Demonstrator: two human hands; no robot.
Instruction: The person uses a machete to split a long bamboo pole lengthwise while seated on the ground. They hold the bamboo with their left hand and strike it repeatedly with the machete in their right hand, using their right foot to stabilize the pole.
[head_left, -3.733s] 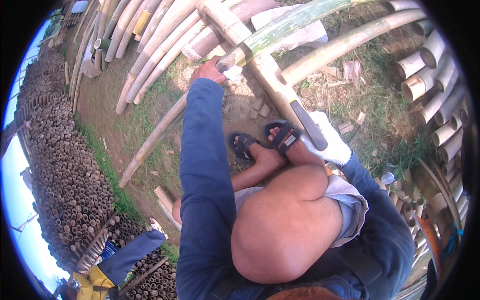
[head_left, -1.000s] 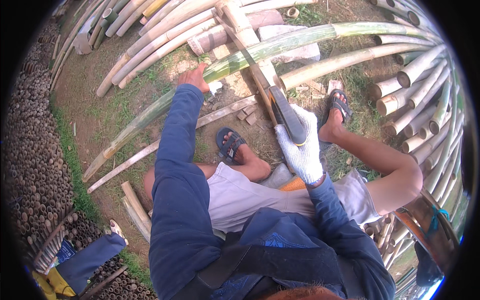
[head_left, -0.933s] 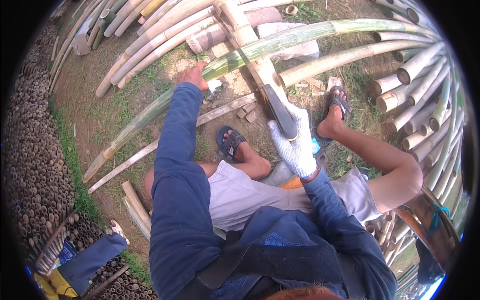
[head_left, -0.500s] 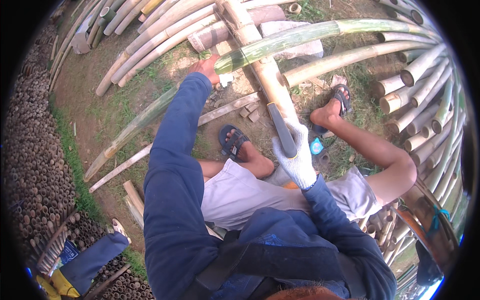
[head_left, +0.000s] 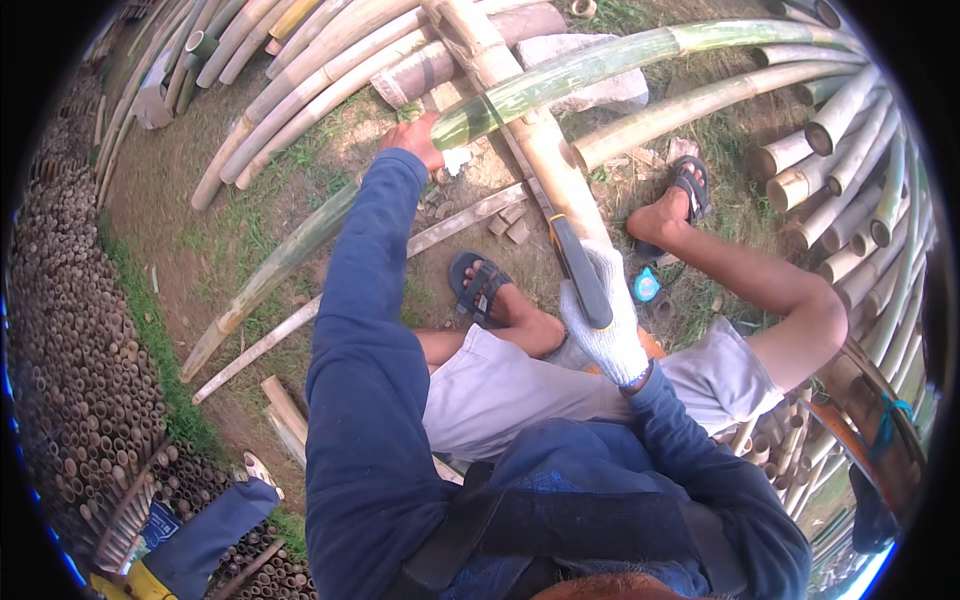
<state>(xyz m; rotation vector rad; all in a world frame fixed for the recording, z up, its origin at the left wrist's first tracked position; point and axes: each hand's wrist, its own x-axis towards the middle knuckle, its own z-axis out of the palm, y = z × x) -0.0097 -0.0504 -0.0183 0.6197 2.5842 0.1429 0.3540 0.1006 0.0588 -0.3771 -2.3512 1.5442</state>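
A green bamboo pole [head_left: 590, 70] lies across a thick tan bamboo pole [head_left: 550, 160]. My bare left hand [head_left: 412, 140] is closed around the green pole's left end. In my right hand [head_left: 605, 310], which wears a white knitted glove, is a handsaw [head_left: 578, 268] with a grey and yellow handle. The saw's narrow blade points away from me and meets the green pole a little right of my left hand. How deep the blade sits in the bamboo I cannot tell.
Cut bamboo poles [head_left: 830, 170] are stacked at the right, and more poles [head_left: 320, 90] lie at the upper left. A blue tape measure [head_left: 646, 285] is on the ground near my right foot. A pale stone block [head_left: 600, 85] sits behind the green pole. Densely packed bamboo pieces [head_left: 90, 350] cover the far left.
The saw and my right hand have come back toward my body along the blade's line. My left hand keeps its hold on the green pole. The whole view has shifted slightly.
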